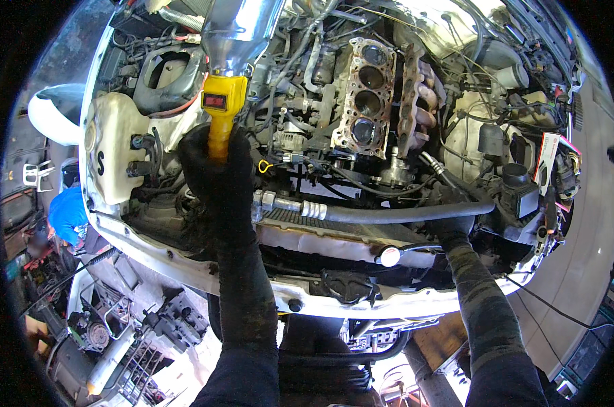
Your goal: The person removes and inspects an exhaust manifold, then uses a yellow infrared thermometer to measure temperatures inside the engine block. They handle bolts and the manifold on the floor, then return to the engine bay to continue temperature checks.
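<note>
My left hand (215,173), in a dark glove, is closed round the yellow handle of a work light (227,95). Its shiny metal shield reaches up past the top edge, over the engine bay's left side. My right hand (454,218), also dark, reaches in at the front right of the bay, beside a thick black hose (402,213). Its fingers are hidden among the hose and dark parts, so what they touch cannot be made out. Between and beyond my hands sits the engine block (366,102), its several cylinder bores uncovered. A rusty manifold (419,102) stands to its right.
A whitish fluid tank (114,149) stands at the left; a black box-shaped part (519,192) at the right. The car's white front edge (307,306) crosses before me. A person in blue (69,216) bends at far left, near loose parts (174,319) on the floor.
</note>
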The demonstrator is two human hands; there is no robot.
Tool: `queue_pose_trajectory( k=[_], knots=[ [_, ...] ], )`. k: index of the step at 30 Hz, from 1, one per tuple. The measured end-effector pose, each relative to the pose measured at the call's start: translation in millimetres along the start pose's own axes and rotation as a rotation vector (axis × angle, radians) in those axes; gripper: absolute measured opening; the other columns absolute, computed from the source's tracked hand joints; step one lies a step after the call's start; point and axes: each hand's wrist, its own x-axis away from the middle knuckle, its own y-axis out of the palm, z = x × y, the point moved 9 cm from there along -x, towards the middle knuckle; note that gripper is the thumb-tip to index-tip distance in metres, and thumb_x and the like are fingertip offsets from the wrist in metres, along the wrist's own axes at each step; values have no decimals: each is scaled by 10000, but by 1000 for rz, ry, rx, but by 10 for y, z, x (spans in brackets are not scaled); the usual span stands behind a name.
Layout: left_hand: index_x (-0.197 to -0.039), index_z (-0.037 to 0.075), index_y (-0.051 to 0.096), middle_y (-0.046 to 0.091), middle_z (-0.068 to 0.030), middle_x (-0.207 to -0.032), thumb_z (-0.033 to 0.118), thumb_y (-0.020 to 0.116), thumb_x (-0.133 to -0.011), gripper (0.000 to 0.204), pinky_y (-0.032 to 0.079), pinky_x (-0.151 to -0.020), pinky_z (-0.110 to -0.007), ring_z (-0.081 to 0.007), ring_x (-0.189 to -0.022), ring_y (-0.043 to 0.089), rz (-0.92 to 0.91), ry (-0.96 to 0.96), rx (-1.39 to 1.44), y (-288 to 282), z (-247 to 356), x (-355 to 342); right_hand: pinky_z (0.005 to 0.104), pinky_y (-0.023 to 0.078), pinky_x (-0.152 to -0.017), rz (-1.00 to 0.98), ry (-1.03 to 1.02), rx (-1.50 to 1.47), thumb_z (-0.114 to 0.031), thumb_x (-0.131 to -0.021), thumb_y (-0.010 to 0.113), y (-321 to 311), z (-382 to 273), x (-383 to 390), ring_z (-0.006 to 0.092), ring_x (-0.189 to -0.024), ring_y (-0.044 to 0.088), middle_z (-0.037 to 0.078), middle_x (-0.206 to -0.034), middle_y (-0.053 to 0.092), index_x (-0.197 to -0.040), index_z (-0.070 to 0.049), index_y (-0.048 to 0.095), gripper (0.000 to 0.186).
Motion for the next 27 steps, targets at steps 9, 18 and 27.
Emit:
queue_pose_trajectory(
  k=[9, 18, 27],
  knots=[
    [-1079, 16, 598, 653, -142, -1003, 313, 848, -855, 448, 531, -847, -441, -294, -912, 653, -19, 40, -144, 36, 14, -32, 487, 379, -1163, 129, -35, -31, -545, -970, 546, -83, -22, -16, 300, -1333, 548, 94, -1427, 591, -1378, -184, 589, 547],
    [-1052, 16, 624, 663, -151, -980, 341, 860, -831, 458, 535, -829, -446, -312, -888, 663, -57, 94, -226, 70, 81, -30, 481, 377, -1181, 174, -7, -24, -568, -1001, 519, -48, 15, -7, 289, -1365, 530, 102, -1454, 583, -1408, -156, 565, 582],
    [-1061, 40, 634, 671, -130, -1013, 386, 874, -801, 495, 544, -850, -430, -316, -928, 670, -77, 130, -253, 110, 20, -43, 494, 468, -1083, 287, -43, -15, -501, -957, 589, -161, -26, 35, 313, -1227, 639, 109, -1269, 691, -1257, -173, 653, 449]
  ],
)
